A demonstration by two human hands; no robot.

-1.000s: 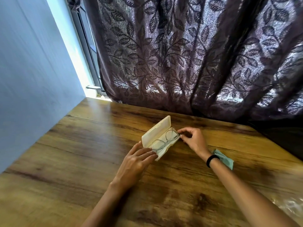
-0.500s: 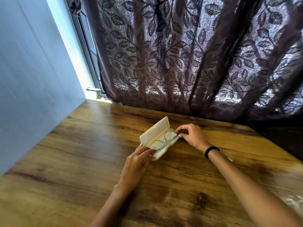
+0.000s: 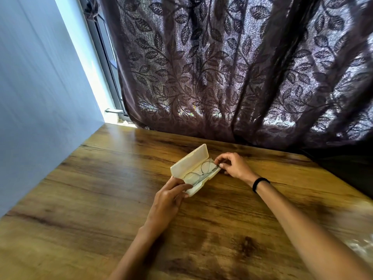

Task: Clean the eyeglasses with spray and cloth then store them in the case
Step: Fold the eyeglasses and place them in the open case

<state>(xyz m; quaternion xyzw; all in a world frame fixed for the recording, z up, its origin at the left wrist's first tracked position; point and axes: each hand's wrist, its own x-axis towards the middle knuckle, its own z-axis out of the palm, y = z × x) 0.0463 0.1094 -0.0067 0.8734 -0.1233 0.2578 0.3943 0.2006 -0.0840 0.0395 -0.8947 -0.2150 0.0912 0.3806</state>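
The right hand [image 3: 235, 167] has thumb and forefinger curled in a pinch at the far end of the eyeglasses [image 3: 199, 174], about where the hinge and folded temple meet the rim; whether the pads also touch the case wall there I cannot tell. The left hand [image 3: 168, 197] grips the near end of the cream case [image 3: 188, 162], fingers curled over its lower shell and steadying it on the wooden table [image 3: 101, 178]. The thin wire-rimmed glasses lie folded in the lower shell, lenses up, with the lid standing open behind them. They look very light and springy, and such a frame probably bends easily, so the hinge end or the bridge is the place to hold, never the lenses, which would smear after cleaning. The case seems a stiff, smooth hard shell that could skate on the wood unless held down. In my judgement the storing step is nearly finished, with only seating the frame flat and closing the lid left. A black wristband [image 3: 260, 183] circles the right wrist, and a dark leaf-patterned curtain [image 3: 222, 67] hangs beyond the table.
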